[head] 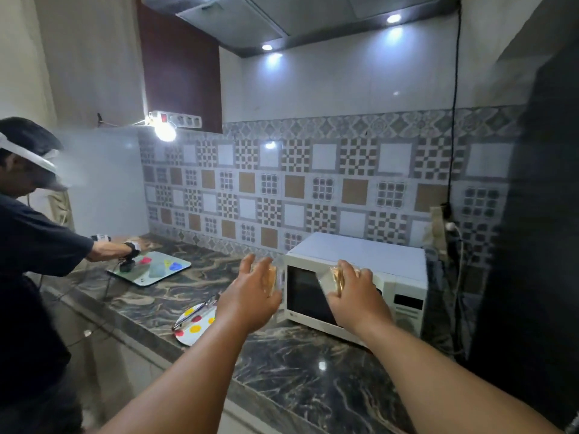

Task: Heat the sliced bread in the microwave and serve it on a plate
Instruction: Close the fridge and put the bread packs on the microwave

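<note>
Left hand (253, 292) raised in front of the microwave (357, 286), fingers curled round one end of a clear plastic bag of sliced bread (271, 278). Right hand (355, 291) grips the other end; golden crusts (338, 278) show through the wrap at its fingers. The middle stretch of the bag is nearly invisible against the dark door window (308, 296), so I cannot tell if it is taut or slack. Bread is airborne, between the hands, at 12 o'clock from the wrists

Microwave door shut; control panel (407, 305) at 3 o'clock of the right hand. At 7 o'clock of the left hand, a dotted plate (195, 327) on the marble counter (313, 374), tongs (195, 314) lying across it. Further out at 10 o'clock, a second person's arm (106, 250) over a glass board (150, 269) with coloured shapes

Risks, by my reading: both hands busy, door closed, so one hand must let go and the bag may sag or drop. Tearing the wrap mid-air could spill slices on the counter. Bag must not go in with the bread
</note>
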